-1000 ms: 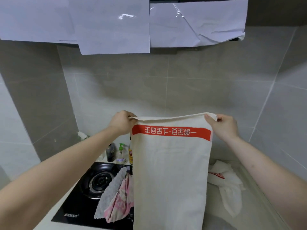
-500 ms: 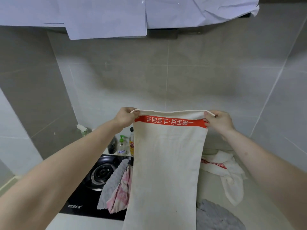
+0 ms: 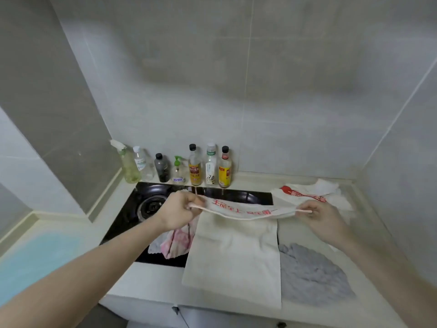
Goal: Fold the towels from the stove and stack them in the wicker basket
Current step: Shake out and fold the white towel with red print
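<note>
A cream towel with a red printed band [image 3: 236,252] lies spread over the counter and the black stove [image 3: 142,209]. My left hand [image 3: 179,209] pinches its far left corner and my right hand [image 3: 319,216] pinches its far right corner, holding the top edge taut just above the surface. A pink and white towel [image 3: 175,242] lies crumpled on the stove under my left wrist. A grey towel [image 3: 312,275] sits on the counter to the right. Another white towel with red print [image 3: 307,195] lies bunched at the back right. No wicker basket is in view.
Several bottles [image 3: 196,166] stand in a row against the tiled wall behind the stove. A pale blue surface [image 3: 35,256] lies at the lower left. The counter's front edge [image 3: 212,304] runs below the towel.
The cream towel was held up hanging in the air; both hands have lowered it, and most of it now lies flat on the counter. The view has tilted down.
</note>
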A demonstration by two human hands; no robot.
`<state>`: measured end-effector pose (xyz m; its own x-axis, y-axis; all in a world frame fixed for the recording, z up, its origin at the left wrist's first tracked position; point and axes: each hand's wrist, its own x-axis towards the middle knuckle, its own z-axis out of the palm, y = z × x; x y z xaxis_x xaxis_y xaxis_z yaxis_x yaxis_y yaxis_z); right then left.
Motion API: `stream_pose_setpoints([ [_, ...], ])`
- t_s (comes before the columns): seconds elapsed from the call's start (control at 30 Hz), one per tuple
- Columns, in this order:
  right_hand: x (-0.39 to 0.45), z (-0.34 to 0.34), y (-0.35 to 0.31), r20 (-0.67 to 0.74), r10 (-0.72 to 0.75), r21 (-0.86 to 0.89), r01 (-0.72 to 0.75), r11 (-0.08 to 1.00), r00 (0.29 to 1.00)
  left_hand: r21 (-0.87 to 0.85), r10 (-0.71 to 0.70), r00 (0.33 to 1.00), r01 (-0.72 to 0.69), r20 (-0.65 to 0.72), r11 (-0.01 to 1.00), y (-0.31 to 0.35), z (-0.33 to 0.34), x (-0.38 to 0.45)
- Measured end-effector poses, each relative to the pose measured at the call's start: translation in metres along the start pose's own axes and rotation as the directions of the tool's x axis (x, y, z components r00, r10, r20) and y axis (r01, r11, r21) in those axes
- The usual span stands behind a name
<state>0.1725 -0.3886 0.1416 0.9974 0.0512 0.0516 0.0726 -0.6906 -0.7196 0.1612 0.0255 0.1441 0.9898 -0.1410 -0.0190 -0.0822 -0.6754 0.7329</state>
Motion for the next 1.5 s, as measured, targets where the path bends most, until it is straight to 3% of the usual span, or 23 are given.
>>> stream_pose_setpoints([
  [0.17,-0.039,0.047,0.041,0.191,0.059,-0.174,-0.025,0.984,0.98,0.172,-0.073,0.992,0.056,0.099,0.984,-0.046,0.054,-0.034],
  [0.4,-0.087,0.11,0.072,0.334,0.201,-0.191,-0.143,0.971,0.921,0.315,-0.208,0.961,0.143,0.183,0.938,-0.103,0.107,-0.073],
  [0.77,-0.114,0.17,0.108,0.444,0.401,-0.357,-0.252,0.899,0.801,0.505,-0.338,0.873,0.126,0.352,0.854,-0.147,0.137,-0.1],
  [1.0,-0.074,0.169,0.111,0.26,0.445,-0.368,-0.339,0.866,0.857,0.452,-0.337,0.898,0.184,0.283,0.873,-0.145,0.121,-0.045],
  [1.17,-0.013,0.158,0.104,0.196,0.455,-0.218,-0.413,0.884,0.869,0.358,-0.289,0.933,0.2,0.215,0.912,-0.133,0.106,0.027],
  [1.5,0.092,0.163,0.094,0.097,0.486,-0.179,-0.465,0.867,0.868,0.527,-0.297,0.91,0.107,0.289,0.843,-0.106,0.092,0.146],
])
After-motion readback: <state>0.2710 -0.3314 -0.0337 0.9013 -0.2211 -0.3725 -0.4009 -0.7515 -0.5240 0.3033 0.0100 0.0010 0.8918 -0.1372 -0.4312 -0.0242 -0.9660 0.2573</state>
